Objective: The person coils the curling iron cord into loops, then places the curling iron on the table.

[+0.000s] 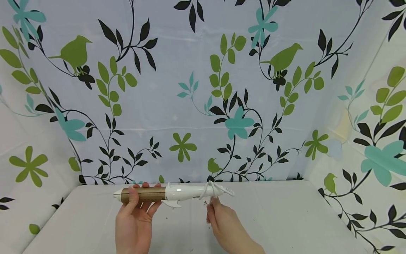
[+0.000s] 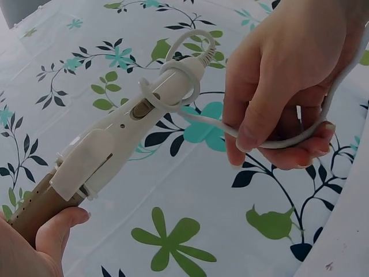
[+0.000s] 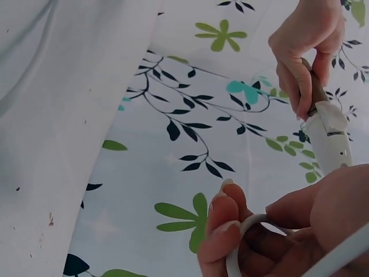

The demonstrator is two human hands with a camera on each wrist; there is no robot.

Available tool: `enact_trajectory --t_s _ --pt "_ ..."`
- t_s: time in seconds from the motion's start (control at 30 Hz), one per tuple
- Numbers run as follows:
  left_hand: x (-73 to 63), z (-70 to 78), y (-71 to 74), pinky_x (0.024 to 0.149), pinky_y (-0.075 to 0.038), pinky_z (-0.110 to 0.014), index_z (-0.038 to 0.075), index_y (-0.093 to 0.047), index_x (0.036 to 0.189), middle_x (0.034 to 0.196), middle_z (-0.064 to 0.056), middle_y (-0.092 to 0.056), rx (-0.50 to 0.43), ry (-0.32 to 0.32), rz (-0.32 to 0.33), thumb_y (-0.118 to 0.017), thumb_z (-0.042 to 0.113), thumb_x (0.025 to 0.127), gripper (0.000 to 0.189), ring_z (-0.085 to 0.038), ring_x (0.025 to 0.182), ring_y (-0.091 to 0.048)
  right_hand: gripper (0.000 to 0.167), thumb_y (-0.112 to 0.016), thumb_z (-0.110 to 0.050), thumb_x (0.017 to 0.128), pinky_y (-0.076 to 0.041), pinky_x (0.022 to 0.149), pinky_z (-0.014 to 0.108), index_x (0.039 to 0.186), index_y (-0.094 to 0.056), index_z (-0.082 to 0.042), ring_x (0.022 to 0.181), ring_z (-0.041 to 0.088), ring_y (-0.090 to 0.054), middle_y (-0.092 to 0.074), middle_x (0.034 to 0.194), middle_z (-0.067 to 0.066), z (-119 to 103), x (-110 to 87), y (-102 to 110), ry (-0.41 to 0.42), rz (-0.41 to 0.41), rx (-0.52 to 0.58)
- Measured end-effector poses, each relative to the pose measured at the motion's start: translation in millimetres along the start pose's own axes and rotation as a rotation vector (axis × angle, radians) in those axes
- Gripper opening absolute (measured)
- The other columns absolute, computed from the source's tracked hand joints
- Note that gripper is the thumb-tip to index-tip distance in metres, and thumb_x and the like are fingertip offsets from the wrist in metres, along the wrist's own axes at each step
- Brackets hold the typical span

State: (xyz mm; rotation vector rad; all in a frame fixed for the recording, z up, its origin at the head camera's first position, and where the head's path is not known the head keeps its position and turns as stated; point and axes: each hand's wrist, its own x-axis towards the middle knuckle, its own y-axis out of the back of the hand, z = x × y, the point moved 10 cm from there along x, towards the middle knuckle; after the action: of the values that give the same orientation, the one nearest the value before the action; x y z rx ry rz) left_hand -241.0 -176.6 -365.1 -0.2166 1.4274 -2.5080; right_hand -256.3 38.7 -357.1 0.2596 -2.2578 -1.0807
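Note:
A white curling iron [image 1: 187, 192] with a gold-brown barrel is held up sideways in the head view. My left hand [image 1: 136, 211] grips it by the barrel [image 2: 43, 208], thumb across the near side. Around the end of its handle [image 2: 173, 86] the white cord is looped. My right hand [image 1: 226, 220] pinches a length of that cord [image 2: 277, 143] between thumb and fingers, just under the handle end. In the right wrist view the cord bends in a loop [image 3: 258, 219] through the right hand's curled fingers, while the left hand [image 3: 311, 40] holds the iron beyond.
Below the hands lies a white tabletop [image 1: 285, 218] with a few small dark specks. A curtain [image 1: 177, 106] printed with leaves, birds and flowers hangs behind it, and similar patterned cloth [image 1: 380, 148] lines both sides.

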Motion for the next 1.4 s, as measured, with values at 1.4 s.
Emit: enact_trajectory --t_s 1.4 --pt "1.6 8.6 1.5 0.090 -0.060 -0.046 0.008 -0.051 0.114 0.110 -0.008 -0.057 -0.106 -0.043 -0.118 -0.045 0.019 0.106 0.015 -0.035 0.106 -0.070 0.035 -0.065 -0.001 0.091 -0.054 0.075 0.014 0.125 -0.057 -0.004 0.087 0.005 -0.062 -0.067 0.106 0.001 -35 -20.4 -22 0.268 -0.301 -0.216"
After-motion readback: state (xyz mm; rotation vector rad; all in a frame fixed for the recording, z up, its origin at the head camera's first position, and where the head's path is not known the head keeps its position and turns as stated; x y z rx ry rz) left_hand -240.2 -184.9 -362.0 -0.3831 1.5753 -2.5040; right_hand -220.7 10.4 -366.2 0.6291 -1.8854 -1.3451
